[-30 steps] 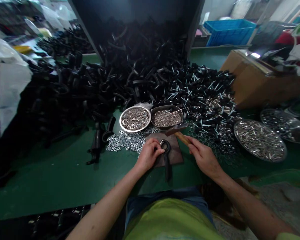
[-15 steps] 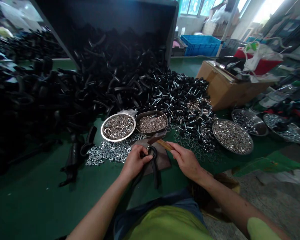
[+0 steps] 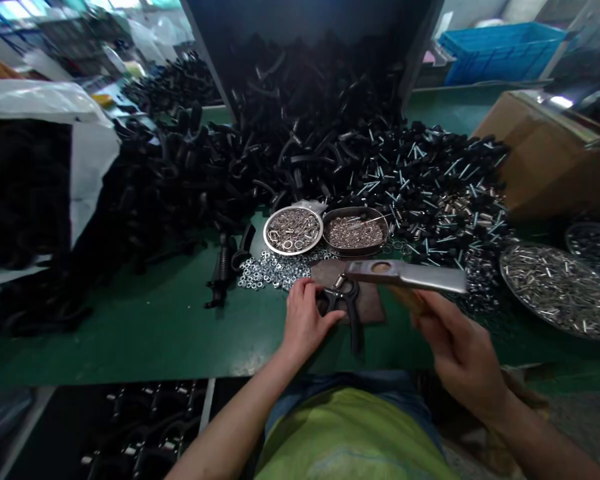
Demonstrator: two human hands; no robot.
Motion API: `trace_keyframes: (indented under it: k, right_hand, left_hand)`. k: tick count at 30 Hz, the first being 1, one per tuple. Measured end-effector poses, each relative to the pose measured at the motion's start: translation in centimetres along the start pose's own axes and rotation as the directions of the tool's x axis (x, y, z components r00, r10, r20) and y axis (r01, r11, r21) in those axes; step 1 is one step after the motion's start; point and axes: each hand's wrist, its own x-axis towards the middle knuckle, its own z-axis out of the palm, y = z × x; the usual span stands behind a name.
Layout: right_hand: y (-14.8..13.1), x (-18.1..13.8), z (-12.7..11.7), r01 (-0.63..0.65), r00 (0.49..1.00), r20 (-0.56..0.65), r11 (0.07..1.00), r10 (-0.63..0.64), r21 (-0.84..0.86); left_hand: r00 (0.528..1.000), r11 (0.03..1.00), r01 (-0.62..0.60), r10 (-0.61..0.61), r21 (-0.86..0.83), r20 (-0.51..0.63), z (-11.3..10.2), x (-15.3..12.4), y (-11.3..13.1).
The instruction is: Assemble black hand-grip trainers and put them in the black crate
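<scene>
My left hand grips a black spring clamp by its left side, thumb across it. A small metal coil spring shows at the clamp's top. Beneath the clamp lies a flat dark plate on the green bench. Raised to the right of it, my right hand is wrapped round the wooden handle of a hammer, whose metal head hangs over the plate's right part. Loose hex nuts lie just beyond my left hand. A round bowl of small metal parts and an oval tin of tiny rivet-like pieces stand behind the plate.
Black clamp parts are heaped across the back and left. Black-headed screws pile up at back right, near a cardboard box. A large bowl of metal pins stands right. A blue crate is farther back. Clamps lie below the bench's front edge.
The hammer has risen from beside the clamp, moving up and right with my right hand. My left hand stays on the clamp. The camera view has turned left.
</scene>
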Motion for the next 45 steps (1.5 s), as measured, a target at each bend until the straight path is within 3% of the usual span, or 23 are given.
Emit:
trace_keyframes:
  k: [1,3,6,7,11,13,16,22,26,28,32,35,40,43,45]
  right_hand:
    - [0.1,-0.2,0.3,0.061,0.998,-0.011,0.997,-0.061,-0.039]
    - [0.6,-0.4,1.1,0.129,0.988,0.096,0.983,-0.117,-0.132]
    - [1.0,0.1,1.7,0.113,0.952,0.301,0.973,-0.047,-0.203]
    - [1.0,0.2,1.6,0.085,0.955,0.295,0.977,-0.024,-0.197]
    - [1.2,-0.3,1.2,0.078,0.995,0.069,0.987,-0.069,-0.138]
    - [1.8,-0.7,1.6,0.088,0.985,0.162,0.980,-0.059,-0.178]
    - [2.6,-0.7,2.1,0.031,0.924,0.376,0.966,0.070,-0.256]
    - [3.2,1.8,2.7,-0.071,0.979,0.173,0.975,0.108,-0.211]
    - [4.6,2.3,3.6,-0.024,0.944,0.306,0.951,0.122,-0.308]
    - [5.5,1.7,3.6,-0.029,0.953,0.268,0.927,0.137,-0.373]
    - [8.1,-0.6,2.8,-0.048,0.994,0.058,0.829,0.097,-0.558]
    - [10.9,-2.4,2.0,0.019,0.999,0.049,0.772,0.016,-0.635]
    - [13.6,-3.9,1.4,0.085,0.993,0.114,0.763,-0.016,-0.641]
    - [13.5,-3.9,1.4,0.075,0.994,0.110,0.781,-0.008,-0.620]
    - [13.3,-3.6,1.5,0.060,0.995,0.102,0.796,0.002,-0.602]
  left_hand:
    - [0.999,0.999,0.020,-0.021,0.024,0.026,-0.2,-0.5,0.1]
    - [0.994,0.997,0.055,-0.060,0.056,0.094,-0.5,-1.2,0.2]
    - [0.987,0.994,0.079,-0.089,0.072,0.134,-0.5,-1.4,0.5]
    - [0.986,0.994,0.082,-0.091,0.070,0.137,-0.5,-1.3,0.5]
    - [0.985,0.994,0.095,-0.102,0.054,0.142,-0.3,-0.9,0.4]
    - [0.982,0.993,0.101,-0.109,0.062,0.151,-0.2,-0.9,0.4]
    - [0.976,0.990,0.111,-0.126,0.090,0.177,-0.3,-0.7,0.4]
    - [0.969,0.990,0.091,-0.113,0.110,0.222,-0.3,-0.3,0.3]
    - [0.969,0.991,0.098,-0.116,0.088,0.218,-0.2,-0.1,0.4]
    - [0.970,0.995,0.089,-0.099,0.053,0.220,-0.7,-0.1,0.2]
    - [0.979,0.989,0.145,-0.145,0.012,0.146,-4.1,-1.0,-2.1]
    - [0.960,0.956,0.279,-0.281,0.090,0.008,-9.1,-2.7,-6.1]
    - [0.837,0.779,0.547,-0.513,0.306,-0.192,-17.4,-7.6,-14.7]
    - [0.755,0.663,0.637,-0.639,0.393,-0.146,-19.8,-9.7,-18.1]
    - [0.734,0.622,0.645,-0.665,0.444,-0.135,-20.0,-9.5,-18.7]
